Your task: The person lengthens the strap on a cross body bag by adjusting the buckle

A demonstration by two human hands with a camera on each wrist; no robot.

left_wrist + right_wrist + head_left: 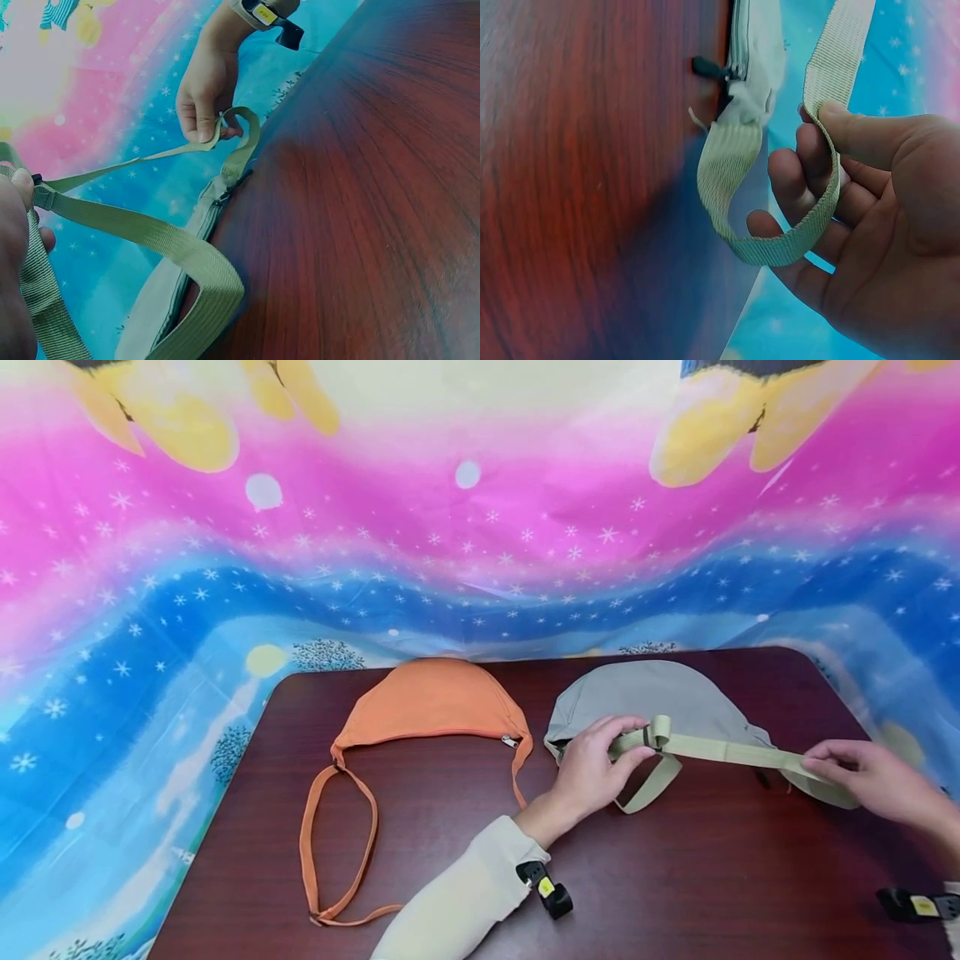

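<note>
1. Pale green woven webbing strap (pixel 720 749): it runs nearly straight between the left grip (pixel 596 766) and the right grip (pixel 873 777), across the near edge of the grey half-moon fabric bag (pixel 652 693) it belongs to. Holding it at two points apart seems meant to draw this length out flat.

2. The left grip pinches the strap, thumb against fingers, at a small dark slider buckle (pixel 649 739), probably because the layers meet there and could slip. A short loop stands up beside its fingertips; a longer one hangs below them.

3. The right grip pinches the strap between thumb and finger, its other fingers loosely curled. In the right wrist view, slack curves past those fingers to the bag's corner, so the pinch, rather than the seam, appears to take the pull.

4. The grey bag lies just beyond the left grip on a dark reddish-brown wood-grain surface (pixel 675 877). Its strapped edge faces the person, which puts the strap within reach of both grips.

5. An orange half-moon fabric bag (pixel 435 697) lies left of the left grip, touched by neither, seemingly placed to leave working room. Its narrow orange strap (pixel 306 835) loops over the surface towards the pale left sleeve (pixel 465 893).
</note>
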